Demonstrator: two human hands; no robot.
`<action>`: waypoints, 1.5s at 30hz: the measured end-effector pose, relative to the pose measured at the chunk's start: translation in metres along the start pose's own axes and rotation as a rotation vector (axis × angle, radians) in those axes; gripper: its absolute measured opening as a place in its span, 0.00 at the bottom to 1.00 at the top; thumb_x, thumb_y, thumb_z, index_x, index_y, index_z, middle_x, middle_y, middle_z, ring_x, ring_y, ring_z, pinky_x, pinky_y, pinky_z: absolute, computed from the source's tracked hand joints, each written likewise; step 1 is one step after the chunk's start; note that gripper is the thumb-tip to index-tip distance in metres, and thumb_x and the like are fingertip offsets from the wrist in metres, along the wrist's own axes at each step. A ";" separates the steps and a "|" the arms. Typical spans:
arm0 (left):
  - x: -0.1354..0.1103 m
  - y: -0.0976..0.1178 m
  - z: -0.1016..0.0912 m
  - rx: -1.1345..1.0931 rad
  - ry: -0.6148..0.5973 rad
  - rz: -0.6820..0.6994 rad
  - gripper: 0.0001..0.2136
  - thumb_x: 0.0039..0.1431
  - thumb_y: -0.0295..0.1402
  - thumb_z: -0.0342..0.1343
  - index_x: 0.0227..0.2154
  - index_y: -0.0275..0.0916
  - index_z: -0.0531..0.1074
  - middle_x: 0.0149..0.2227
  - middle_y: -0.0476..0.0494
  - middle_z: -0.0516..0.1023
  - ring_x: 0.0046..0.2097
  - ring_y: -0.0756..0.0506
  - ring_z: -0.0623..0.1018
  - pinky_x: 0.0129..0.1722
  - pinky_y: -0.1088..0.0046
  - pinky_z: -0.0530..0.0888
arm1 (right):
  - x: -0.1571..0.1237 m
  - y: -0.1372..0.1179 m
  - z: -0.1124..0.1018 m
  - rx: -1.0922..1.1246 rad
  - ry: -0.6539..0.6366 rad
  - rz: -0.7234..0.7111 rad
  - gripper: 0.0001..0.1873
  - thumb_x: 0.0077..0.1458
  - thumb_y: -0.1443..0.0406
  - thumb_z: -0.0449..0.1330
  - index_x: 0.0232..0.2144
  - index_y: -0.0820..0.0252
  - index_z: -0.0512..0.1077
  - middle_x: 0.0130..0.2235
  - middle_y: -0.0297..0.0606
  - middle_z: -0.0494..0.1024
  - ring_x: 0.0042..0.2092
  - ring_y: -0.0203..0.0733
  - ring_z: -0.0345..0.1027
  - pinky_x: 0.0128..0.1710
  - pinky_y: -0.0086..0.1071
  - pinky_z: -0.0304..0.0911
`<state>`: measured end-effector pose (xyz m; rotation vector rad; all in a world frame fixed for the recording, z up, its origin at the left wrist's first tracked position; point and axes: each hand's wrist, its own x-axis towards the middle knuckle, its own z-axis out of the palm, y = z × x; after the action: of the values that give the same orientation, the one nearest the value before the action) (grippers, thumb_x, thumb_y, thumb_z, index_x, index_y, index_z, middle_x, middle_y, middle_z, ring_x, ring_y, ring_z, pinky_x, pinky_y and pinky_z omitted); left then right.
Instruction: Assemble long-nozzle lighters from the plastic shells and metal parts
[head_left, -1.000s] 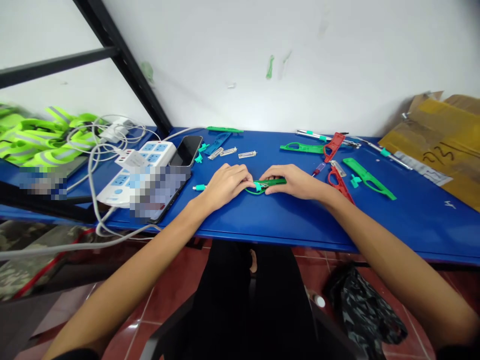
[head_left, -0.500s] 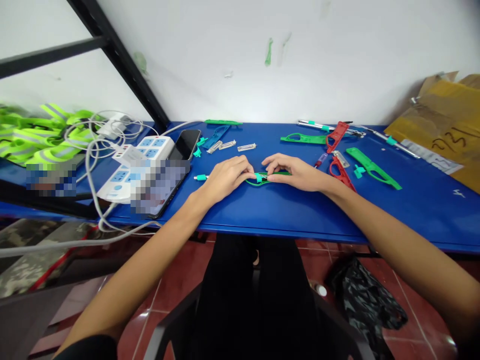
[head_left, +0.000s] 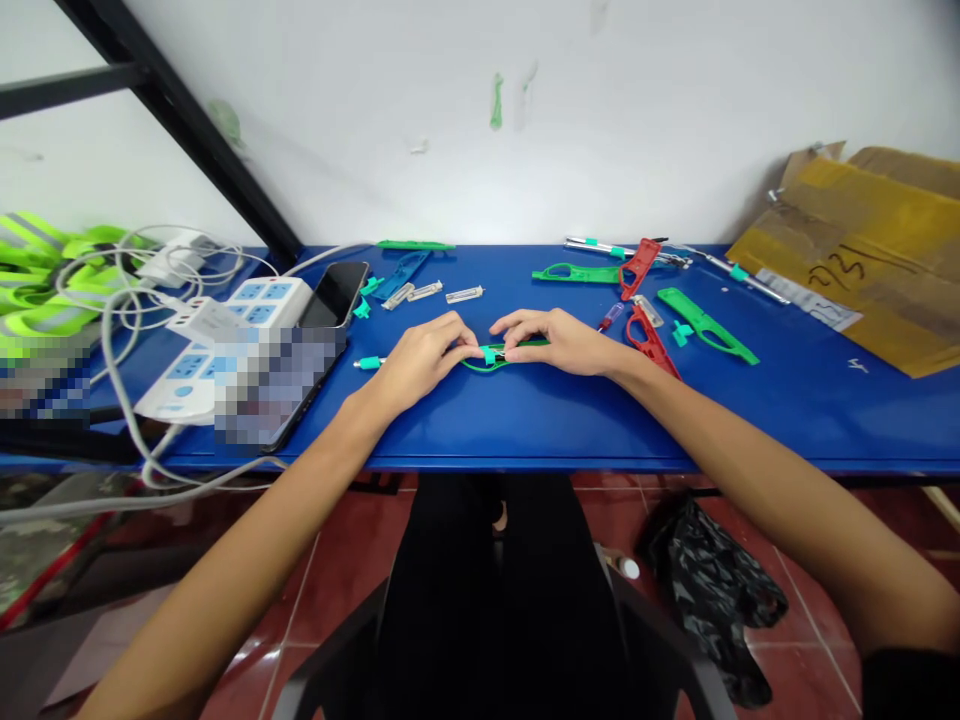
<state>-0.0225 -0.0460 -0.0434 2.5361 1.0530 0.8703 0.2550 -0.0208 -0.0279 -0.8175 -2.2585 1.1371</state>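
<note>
My left hand (head_left: 424,358) is closed, its thumb and fingertips pinching a small teal plastic clip (head_left: 493,354). The clip sits over a flat green plastic handle (head_left: 480,368) with a looped cut-out, low over the blue table. From the other side my right hand (head_left: 566,342) closes thumb and forefinger on the handle beside the clip; its other fingers are bent above. Much of the handle is hidden by both hands. Left of my left hand pokes out the end of a thin metal rod with a teal piece (head_left: 367,363) on it.
On the blue table (head_left: 480,430) lie green handles (head_left: 709,325), red handles (head_left: 651,340), a screwdriver (head_left: 611,317), small metal-and-clear parts (head_left: 465,295) and metal rods (head_left: 750,280). A power strip (head_left: 187,385) and phones (head_left: 334,295) are left, a cardboard box (head_left: 855,250) right.
The view has turned slightly to the right, so everything sits further left in the picture. Both hands stay at the teal clip, with hardly any shift of the fingers.
</note>
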 end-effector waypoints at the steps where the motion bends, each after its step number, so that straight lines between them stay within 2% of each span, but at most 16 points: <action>1: 0.000 0.001 0.000 0.006 0.001 0.007 0.17 0.78 0.47 0.54 0.40 0.39 0.78 0.40 0.44 0.80 0.40 0.45 0.79 0.42 0.68 0.73 | 0.000 0.000 0.000 -0.001 0.000 0.001 0.12 0.60 0.52 0.71 0.36 0.53 0.86 0.62 0.42 0.81 0.60 0.54 0.76 0.66 0.51 0.63; 6: -0.002 0.001 0.002 0.021 0.013 0.038 0.16 0.78 0.46 0.54 0.40 0.39 0.76 0.39 0.44 0.77 0.39 0.45 0.78 0.41 0.68 0.73 | 0.001 -0.002 0.000 0.002 -0.008 0.012 0.11 0.58 0.54 0.72 0.35 0.54 0.86 0.62 0.42 0.81 0.60 0.54 0.76 0.66 0.51 0.63; 11: -0.004 0.002 0.004 0.047 0.013 0.097 0.13 0.79 0.42 0.53 0.41 0.39 0.73 0.40 0.43 0.76 0.41 0.44 0.77 0.43 0.67 0.74 | 0.001 -0.004 0.001 -0.018 -0.024 -0.008 0.10 0.58 0.54 0.72 0.35 0.54 0.86 0.61 0.41 0.82 0.60 0.54 0.76 0.66 0.50 0.62; 15: -0.005 0.006 0.002 0.137 0.007 0.104 0.11 0.79 0.40 0.52 0.42 0.39 0.71 0.42 0.41 0.76 0.43 0.43 0.77 0.45 0.65 0.75 | 0.000 -0.003 0.004 -0.022 0.017 -0.002 0.11 0.58 0.54 0.71 0.35 0.54 0.85 0.60 0.43 0.82 0.56 0.51 0.78 0.64 0.50 0.65; 20: -0.008 0.009 0.001 0.197 0.019 0.085 0.11 0.80 0.39 0.51 0.42 0.39 0.72 0.42 0.42 0.77 0.44 0.42 0.77 0.48 0.62 0.75 | 0.000 -0.002 0.007 -0.015 0.046 -0.014 0.11 0.58 0.54 0.71 0.36 0.54 0.86 0.60 0.43 0.82 0.56 0.51 0.77 0.63 0.50 0.66; 29: -0.010 0.007 -0.001 0.024 0.037 0.031 0.11 0.78 0.40 0.56 0.40 0.40 0.75 0.42 0.43 0.78 0.44 0.43 0.78 0.48 0.66 0.74 | 0.001 -0.001 0.008 -0.005 0.028 -0.027 0.12 0.58 0.52 0.72 0.36 0.53 0.86 0.57 0.42 0.83 0.56 0.52 0.77 0.63 0.52 0.65; 36: -0.009 0.009 -0.004 0.019 0.027 0.026 0.13 0.78 0.42 0.54 0.40 0.40 0.74 0.41 0.43 0.77 0.43 0.43 0.77 0.46 0.66 0.73 | 0.001 0.001 0.008 -0.001 0.038 -0.021 0.14 0.57 0.51 0.73 0.38 0.52 0.87 0.56 0.43 0.83 0.56 0.53 0.77 0.63 0.53 0.66; 42: -0.010 0.009 -0.005 0.084 0.016 0.078 0.10 0.79 0.41 0.54 0.42 0.41 0.74 0.43 0.43 0.78 0.45 0.43 0.78 0.47 0.66 0.73 | 0.001 -0.001 0.009 -0.014 0.054 -0.012 0.10 0.58 0.54 0.71 0.36 0.52 0.86 0.55 0.41 0.84 0.53 0.51 0.78 0.63 0.52 0.66; 45: -0.010 0.009 -0.005 0.085 0.030 0.083 0.10 0.78 0.41 0.54 0.42 0.41 0.74 0.43 0.43 0.78 0.44 0.43 0.77 0.46 0.66 0.73 | 0.000 0.000 0.010 -0.028 0.059 -0.027 0.11 0.59 0.54 0.70 0.37 0.53 0.86 0.56 0.42 0.84 0.55 0.51 0.78 0.64 0.52 0.66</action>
<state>-0.0268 -0.0594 -0.0399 2.6619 1.0215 0.9061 0.2485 -0.0267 -0.0332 -0.8184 -2.2345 1.0576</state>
